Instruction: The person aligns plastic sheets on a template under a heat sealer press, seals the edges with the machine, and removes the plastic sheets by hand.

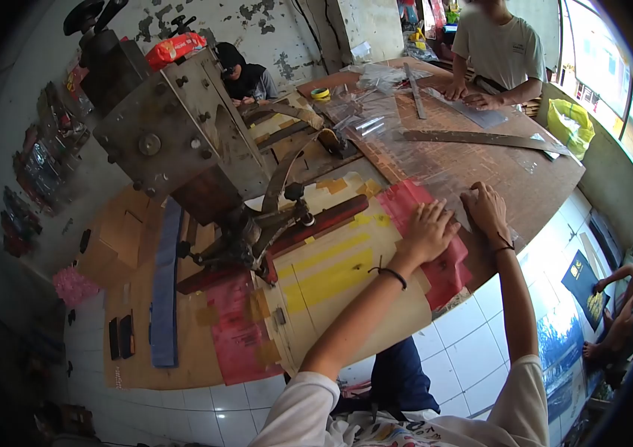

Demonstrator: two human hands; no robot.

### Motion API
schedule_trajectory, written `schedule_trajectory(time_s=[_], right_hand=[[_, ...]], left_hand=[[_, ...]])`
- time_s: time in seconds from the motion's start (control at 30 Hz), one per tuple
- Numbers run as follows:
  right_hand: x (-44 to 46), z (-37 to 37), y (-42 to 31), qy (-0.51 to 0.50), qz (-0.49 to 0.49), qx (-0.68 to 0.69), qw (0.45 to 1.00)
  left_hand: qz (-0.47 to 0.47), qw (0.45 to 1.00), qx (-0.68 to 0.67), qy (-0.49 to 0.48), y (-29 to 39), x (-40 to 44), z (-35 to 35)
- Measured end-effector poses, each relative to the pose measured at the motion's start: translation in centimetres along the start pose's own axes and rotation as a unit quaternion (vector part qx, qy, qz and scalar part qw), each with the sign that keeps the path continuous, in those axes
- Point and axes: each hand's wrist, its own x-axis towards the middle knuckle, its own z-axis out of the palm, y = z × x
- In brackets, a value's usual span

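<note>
My left hand (429, 231) lies with its fingers spread on the red plastic sheet (398, 200) at the right end of the work board. Just beyond it, my right hand (488, 211) has its fingers bent down onto a clear plastic sheet (447, 195) and seems to grip its edge; the fingertips are partly hidden. Beneath my left forearm is the cream-coloured work board (331, 313), marked with yellow tape strips (324, 272). A long red-edged press bar (316, 227) hangs over the board's far side, below a metal press head (160, 141).
Across the wooden table (510, 175) a co-worker (499, 52) handles a sheet beside a long metal ruler (480, 138). Another person (244, 78) sits behind the press. A blue strip (167, 290) and a second red sheet (238, 324) lie left. Someone crouches at far right.
</note>
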Motion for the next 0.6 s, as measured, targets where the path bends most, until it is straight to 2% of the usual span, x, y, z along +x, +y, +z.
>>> schedule_trajectory(time_s=[0.13,0.33,0.47,0.6], right_hand=[[1.4,0.6,-0.8,-0.064,0.029,-0.067,0.995],[1.8,1.8,-1.2,0.032,-0.012,-0.015,0.999],[2.1,1.7,0.7,0.027,-0.026,0.040,0.998],[2.6,0.6,0.4,0.011,0.002,0.067,0.998]], left_hand=[[0.000,1.000,0.014,0.027,0.4,-0.1,0.2],[-0.010,0.999,-0.007,0.038,0.8,0.0,-0.2],[-0.019,0.999,-0.002,0.039,1.0,-0.2,0.0],[-0.003,0.999,0.018,0.047,1.0,0.1,-0.1]])
